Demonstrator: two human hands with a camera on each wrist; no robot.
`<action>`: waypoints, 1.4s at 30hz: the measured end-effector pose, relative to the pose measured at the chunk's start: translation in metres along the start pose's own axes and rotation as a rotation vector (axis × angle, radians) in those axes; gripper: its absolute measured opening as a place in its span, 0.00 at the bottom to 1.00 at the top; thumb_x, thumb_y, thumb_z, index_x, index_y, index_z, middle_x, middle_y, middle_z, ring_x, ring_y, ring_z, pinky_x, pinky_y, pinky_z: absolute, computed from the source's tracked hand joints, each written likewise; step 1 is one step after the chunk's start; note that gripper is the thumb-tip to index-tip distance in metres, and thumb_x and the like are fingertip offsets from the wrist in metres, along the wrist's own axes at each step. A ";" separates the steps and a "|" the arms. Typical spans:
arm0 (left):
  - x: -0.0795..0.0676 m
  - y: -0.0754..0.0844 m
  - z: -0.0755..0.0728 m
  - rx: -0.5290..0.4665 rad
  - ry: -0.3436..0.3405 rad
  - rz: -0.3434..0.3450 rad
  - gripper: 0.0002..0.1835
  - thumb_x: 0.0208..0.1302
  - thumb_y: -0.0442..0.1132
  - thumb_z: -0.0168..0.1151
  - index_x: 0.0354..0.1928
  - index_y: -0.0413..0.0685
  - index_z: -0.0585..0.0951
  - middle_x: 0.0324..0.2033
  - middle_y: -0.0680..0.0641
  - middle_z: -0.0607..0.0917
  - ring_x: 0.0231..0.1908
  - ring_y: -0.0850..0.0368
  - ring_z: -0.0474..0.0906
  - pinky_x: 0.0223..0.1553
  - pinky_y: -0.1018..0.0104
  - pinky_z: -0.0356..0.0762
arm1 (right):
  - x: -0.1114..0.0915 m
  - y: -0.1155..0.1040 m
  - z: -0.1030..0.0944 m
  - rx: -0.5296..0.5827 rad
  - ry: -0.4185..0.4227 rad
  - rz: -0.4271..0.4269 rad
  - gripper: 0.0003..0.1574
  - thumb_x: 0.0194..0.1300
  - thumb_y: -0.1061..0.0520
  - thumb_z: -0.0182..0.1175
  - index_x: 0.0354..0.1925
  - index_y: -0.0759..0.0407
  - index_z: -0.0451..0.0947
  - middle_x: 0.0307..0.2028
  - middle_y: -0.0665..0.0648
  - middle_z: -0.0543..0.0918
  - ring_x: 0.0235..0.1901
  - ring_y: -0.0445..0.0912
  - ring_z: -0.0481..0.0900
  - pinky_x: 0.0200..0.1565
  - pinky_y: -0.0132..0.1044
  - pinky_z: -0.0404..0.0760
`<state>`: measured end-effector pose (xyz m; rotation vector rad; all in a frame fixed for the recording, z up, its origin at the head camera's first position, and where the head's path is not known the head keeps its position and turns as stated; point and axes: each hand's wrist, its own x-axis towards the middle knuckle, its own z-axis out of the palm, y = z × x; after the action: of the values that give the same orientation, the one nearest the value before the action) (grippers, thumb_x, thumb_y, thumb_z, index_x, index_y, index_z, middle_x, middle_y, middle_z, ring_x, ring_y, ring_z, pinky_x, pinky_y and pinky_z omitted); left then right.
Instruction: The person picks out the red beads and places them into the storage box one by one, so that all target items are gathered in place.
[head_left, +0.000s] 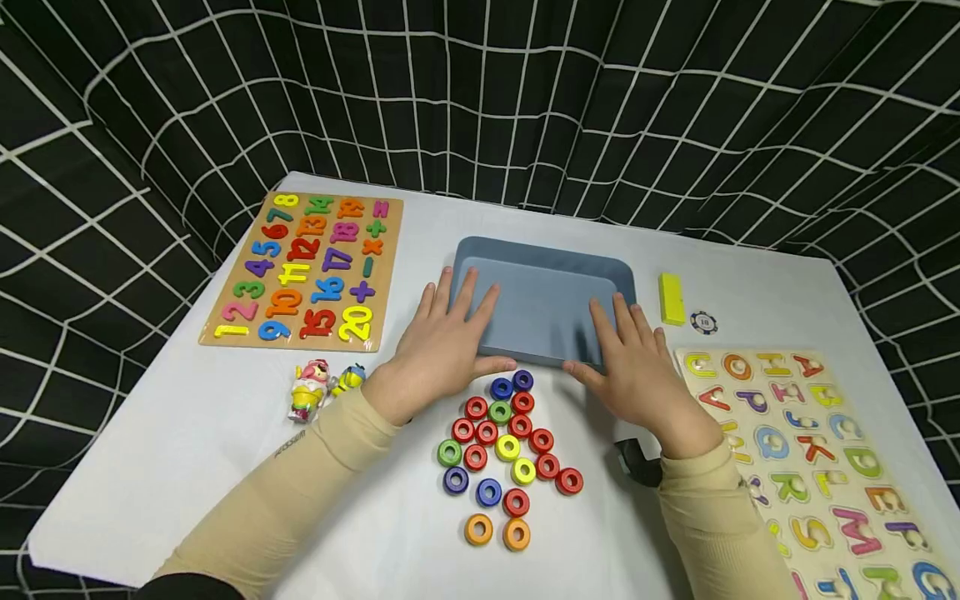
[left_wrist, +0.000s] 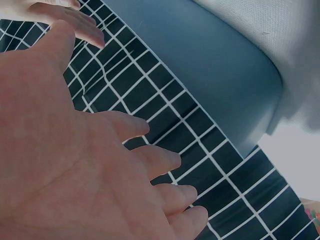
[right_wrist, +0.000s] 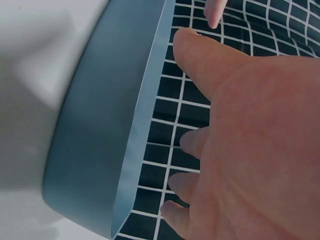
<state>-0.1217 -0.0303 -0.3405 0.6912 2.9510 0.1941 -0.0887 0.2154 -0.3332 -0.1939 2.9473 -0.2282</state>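
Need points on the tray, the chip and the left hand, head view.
Tray (head_left: 542,304): head view, bare inside floor.
Chip (head_left: 703,322): head view, middle of its face.
Left hand (head_left: 441,346): head view, back of the hand.

Rings (head_left: 507,457) front the tray (head_left: 542,304), its middle seemingly free.

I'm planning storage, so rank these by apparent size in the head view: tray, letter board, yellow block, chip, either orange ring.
1. Letter board, partly cut off by the frame
2. Tray
3. Yellow block
Unranked: chip and orange ring look alike, and the ring is nearer the camera.
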 end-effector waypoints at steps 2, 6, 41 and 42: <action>-0.001 0.001 0.000 0.002 0.000 0.000 0.53 0.57 0.77 0.45 0.77 0.57 0.45 0.76 0.40 0.40 0.74 0.35 0.28 0.74 0.41 0.37 | -0.001 0.000 0.001 -0.003 0.003 0.002 0.59 0.63 0.29 0.53 0.77 0.54 0.38 0.76 0.69 0.38 0.74 0.69 0.38 0.67 0.72 0.41; -0.001 0.001 0.000 -0.005 -0.015 -0.002 0.52 0.58 0.76 0.46 0.77 0.58 0.44 0.76 0.40 0.39 0.74 0.35 0.28 0.74 0.41 0.36 | -0.002 0.000 0.000 -0.001 0.028 -0.001 0.59 0.63 0.30 0.54 0.77 0.53 0.39 0.76 0.69 0.39 0.74 0.69 0.39 0.68 0.71 0.42; 0.031 -0.077 0.028 -0.609 -0.365 0.011 0.62 0.61 0.68 0.55 0.70 0.63 0.16 0.76 0.44 0.32 0.76 0.51 0.26 0.74 0.44 0.23 | -0.065 0.005 0.037 0.456 -0.098 -0.264 0.19 0.52 0.59 0.72 0.40 0.47 0.76 0.34 0.43 0.78 0.32 0.36 0.75 0.35 0.29 0.78; 0.031 -0.078 0.028 -0.606 -0.370 0.007 0.61 0.61 0.68 0.55 0.70 0.64 0.15 0.76 0.43 0.32 0.76 0.51 0.25 0.74 0.44 0.22 | -0.062 0.005 0.034 0.470 -0.042 -0.266 0.19 0.53 0.61 0.71 0.42 0.48 0.77 0.36 0.43 0.79 0.34 0.36 0.77 0.38 0.30 0.80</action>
<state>-0.1793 -0.0826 -0.3822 0.5668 2.3465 0.8177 -0.0226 0.2242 -0.3570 -0.5107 2.7205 -0.9230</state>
